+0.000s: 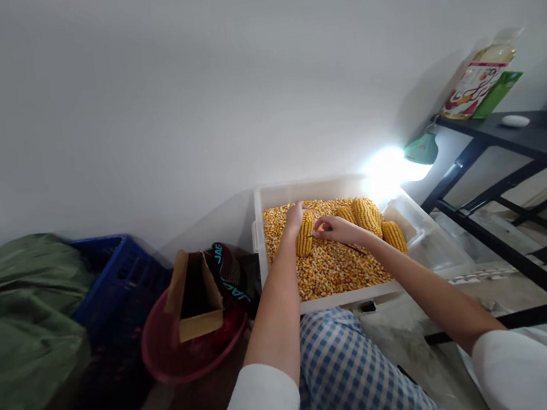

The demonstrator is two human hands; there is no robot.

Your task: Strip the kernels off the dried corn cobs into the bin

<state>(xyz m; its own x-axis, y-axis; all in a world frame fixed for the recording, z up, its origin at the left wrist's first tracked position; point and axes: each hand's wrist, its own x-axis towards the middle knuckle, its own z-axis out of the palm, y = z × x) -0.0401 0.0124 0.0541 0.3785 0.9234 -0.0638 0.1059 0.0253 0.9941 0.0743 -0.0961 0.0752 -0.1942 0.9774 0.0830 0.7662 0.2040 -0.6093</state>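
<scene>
My left hand (296, 215) is closed around the upper end of a yellow corn cob (304, 240), which stands nearly upright over loose kernels. In my right hand (336, 228) is a thin dark stick-like tool (356, 248). Its near end meets the cob's right side, while the rest slants down to the right beneath the hand. What the tool is exactly, I cannot make out. A white plastic bin (260, 233) holds a thick layer of loose corn kernels (330, 273). Several more full cobs (366, 217) lie at the bin's right side.
A lit lamp (420, 150) hangs from a black metal rack (496, 209) at right. On its shelf stands a bottle (481, 80). To the left are a red basin (166, 364) with a cardboard box (201, 323), a blue crate (106, 274) and green cloth (23, 332). A wall rises behind.
</scene>
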